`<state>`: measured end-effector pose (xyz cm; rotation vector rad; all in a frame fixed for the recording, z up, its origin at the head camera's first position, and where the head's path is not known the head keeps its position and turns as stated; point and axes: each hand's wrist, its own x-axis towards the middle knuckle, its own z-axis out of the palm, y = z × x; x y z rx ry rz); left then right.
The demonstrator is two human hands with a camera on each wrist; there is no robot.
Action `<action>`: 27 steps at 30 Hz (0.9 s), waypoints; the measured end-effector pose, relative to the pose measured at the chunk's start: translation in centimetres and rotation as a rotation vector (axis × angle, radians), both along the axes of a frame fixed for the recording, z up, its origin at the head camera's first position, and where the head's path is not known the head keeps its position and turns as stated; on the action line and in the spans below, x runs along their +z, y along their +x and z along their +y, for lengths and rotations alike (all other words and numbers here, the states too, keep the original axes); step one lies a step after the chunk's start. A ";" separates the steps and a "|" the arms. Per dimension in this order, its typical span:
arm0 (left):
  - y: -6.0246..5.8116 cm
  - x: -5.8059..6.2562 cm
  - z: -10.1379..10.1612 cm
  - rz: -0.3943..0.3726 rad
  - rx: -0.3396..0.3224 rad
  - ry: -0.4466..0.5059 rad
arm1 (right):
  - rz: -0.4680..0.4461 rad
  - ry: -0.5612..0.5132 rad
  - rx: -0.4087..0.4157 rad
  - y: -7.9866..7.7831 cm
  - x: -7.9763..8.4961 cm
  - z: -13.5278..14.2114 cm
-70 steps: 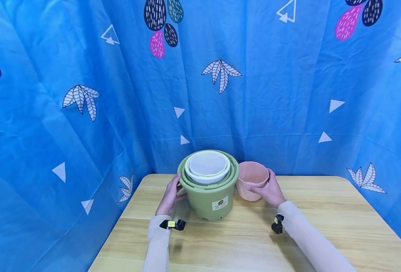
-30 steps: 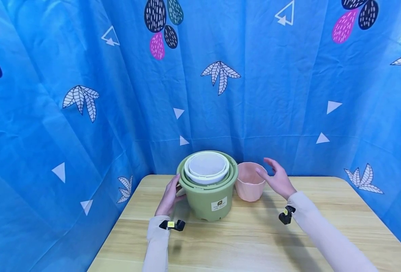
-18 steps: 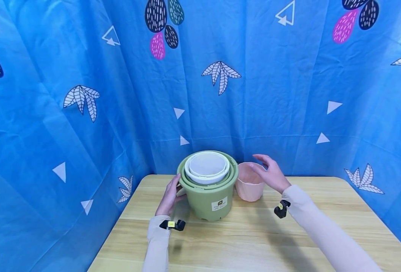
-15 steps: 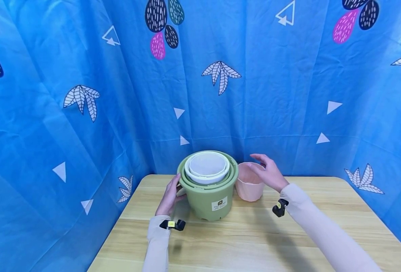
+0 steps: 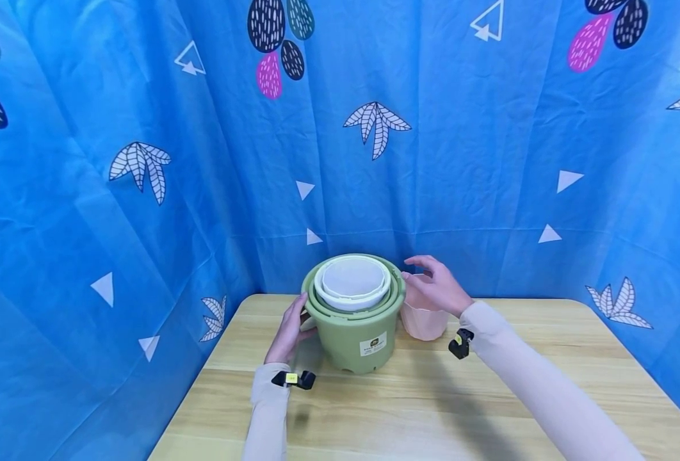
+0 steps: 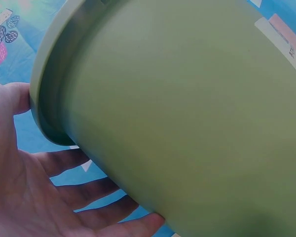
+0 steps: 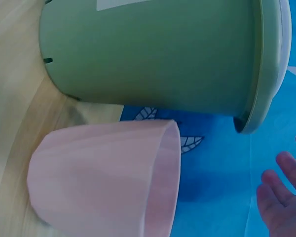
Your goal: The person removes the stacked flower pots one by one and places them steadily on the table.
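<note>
Just below the middle of the head view, a sage-green flowerpot [image 5: 340,342] bearing a white label [image 5: 373,344] frames a white inner pot [image 5: 342,303], with a pale pink flowerpot [image 5: 424,323] to its right. Above, the bright blue curtain [image 5: 461,166] carries white triangles [image 5: 567,180], white leaves [image 5: 380,137] lined in black, and navy, teal and magenta teardrops [image 5: 266,25] flecked with white. Across the bottom, the tabletop [image 5: 374,416] shows pale yellowish wood grain, and both sleeves [image 5: 536,378] are plain off-white.

There's a white label [image 5: 373,344] on the green pot [image 5: 340,349], toward the surface's [image 5: 374,422] far edge: dark emblem, lines of print, all too small to read! Yellow tags [image 5: 291,378] on the black wrist cameras [image 5: 306,380] carry marks, but nothing legible there either.
</note>
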<state>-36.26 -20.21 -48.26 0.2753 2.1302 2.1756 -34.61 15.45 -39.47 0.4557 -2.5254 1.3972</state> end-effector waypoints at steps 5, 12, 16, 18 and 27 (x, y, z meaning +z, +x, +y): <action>0.1 0.2 0.1 0.009 -0.001 -0.010 | -0.046 0.023 0.023 -0.1 0.3 -0.8; 0.3 0.3 0.2 0.003 -0.005 0.009 | -0.023 0.057 0.057 -0.4 0.3 -1.5; 0.3 0.2 0.0 -0.002 -0.002 0.013 | -0.007 0.081 0.067 -0.6 0.3 -1.9; 0.2 0.1 0.0 -0.001 -0.003 0.012 | 0.010 0.106 0.075 -0.6 0.3 -2.1; 0.2 0.2 0.0 -0.001 -0.008 0.023 | 0.076 0.282 0.120 -0.5 0.2 -2.8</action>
